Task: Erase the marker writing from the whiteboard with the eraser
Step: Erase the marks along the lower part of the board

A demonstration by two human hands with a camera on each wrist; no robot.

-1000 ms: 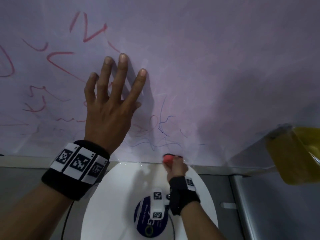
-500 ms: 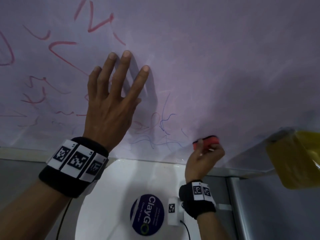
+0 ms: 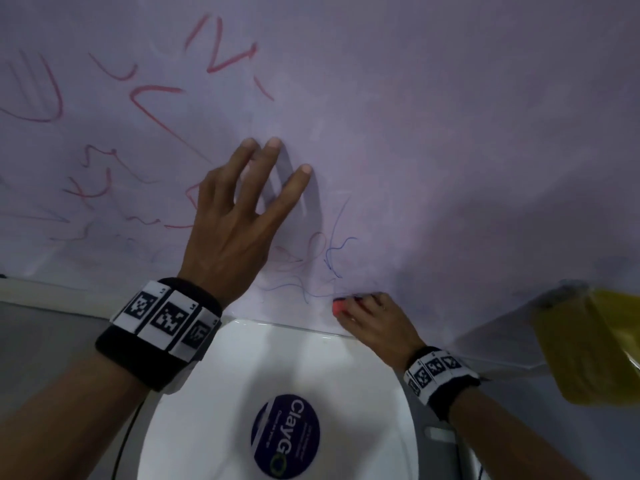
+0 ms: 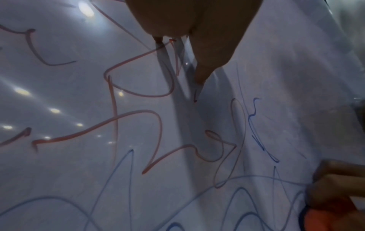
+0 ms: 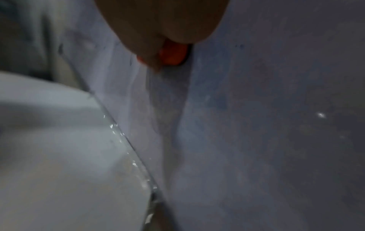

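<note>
The whiteboard [image 3: 433, 116] fills the upper head view; red marker strokes [image 3: 156, 102] cover its left part and thin blue scribbles [image 3: 332, 258] sit low in the middle. My left hand [image 3: 239, 216] lies flat on the board with straight, spread fingers. My right hand [image 3: 370, 317] grips a small orange-red eraser [image 3: 341, 304] and presses it on the board's bottom edge, at the right end of the blue scribbles. In the left wrist view the blue scribbles [image 4: 256, 132] and the eraser [image 4: 327, 218] show at lower right. The right wrist view shows the eraser [image 5: 172, 54] under my fingers.
A white round table [image 3: 207, 393] with a dark blue round sticker [image 3: 285, 439] sits just below the board. A blurred yellow object [image 3: 588, 344] hangs at the right edge. A grey floor or ledge [image 3: 45, 341] runs along the left.
My right hand slid the eraser left along the board's bottom edge, back toward the blue scribbles. My left hand stayed flat on the board, shifting slightly right and down in the view.
</note>
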